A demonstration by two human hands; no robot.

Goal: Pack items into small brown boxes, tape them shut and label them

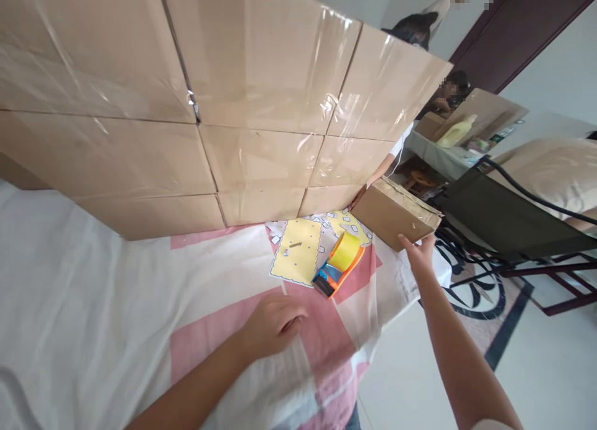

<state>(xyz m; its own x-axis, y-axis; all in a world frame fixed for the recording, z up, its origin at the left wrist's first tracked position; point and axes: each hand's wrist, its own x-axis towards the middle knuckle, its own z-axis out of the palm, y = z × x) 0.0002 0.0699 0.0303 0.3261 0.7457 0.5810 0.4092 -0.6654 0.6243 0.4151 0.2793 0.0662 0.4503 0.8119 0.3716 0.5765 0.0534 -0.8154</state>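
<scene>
My right hand grips the lower near corner of a small cardboard box, thumb on its front face. The box stands tilted at the table's right edge, beside a wall of stacked cardboard boxes. Another person's hand touches the box's far side, the arm coming from behind the wall. Loosely curled, my left hand rests over the pink and white tablecloth, with nothing visible in it. Between my hands lies an orange and blue tape dispenser with a yellow roll, partly over yellow paper cutouts.
The wall of boxes is bound with clear tape and spans the table's back. To the right stands a dark folding chair. A person in a beige top sits there. Behind, a second table holds a yellow jug and cardboard.
</scene>
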